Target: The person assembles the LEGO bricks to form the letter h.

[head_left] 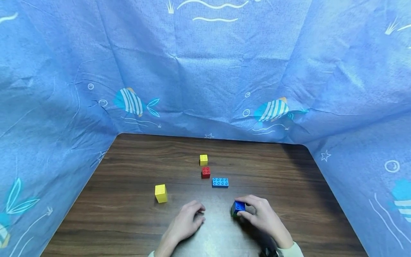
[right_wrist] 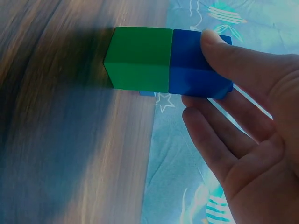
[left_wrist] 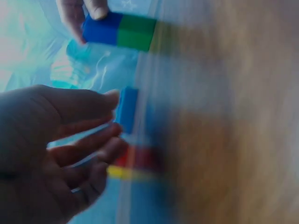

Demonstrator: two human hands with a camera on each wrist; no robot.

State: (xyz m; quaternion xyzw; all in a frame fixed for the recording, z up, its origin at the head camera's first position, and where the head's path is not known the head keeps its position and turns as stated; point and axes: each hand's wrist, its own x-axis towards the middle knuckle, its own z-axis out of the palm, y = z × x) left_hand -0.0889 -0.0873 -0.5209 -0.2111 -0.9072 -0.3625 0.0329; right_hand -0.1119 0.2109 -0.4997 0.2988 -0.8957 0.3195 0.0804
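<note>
My right hand (head_left: 262, 216) pinches a dark blue toy brick (head_left: 239, 206) between thumb and fingers. Joined under it is a green brick (right_wrist: 140, 58), making a two-brick stack; whether its base touches the table, I cannot tell. To the left, my left hand (head_left: 187, 222) hovers or rests near the table with loosely bent fingers, holding nothing. In the left wrist view its thumb and fingers are apart. Ahead of the hands lie a light blue brick (head_left: 220, 182), a red brick (head_left: 206, 172) and a small yellow brick (head_left: 203, 160).
A taller yellow block (head_left: 161, 193) stands to the left, beyond the left hand. The brown wood-grain table (head_left: 128, 167) ends at a blue cloth (head_left: 208, 71) with fish prints, which hangs behind it and along both sides.
</note>
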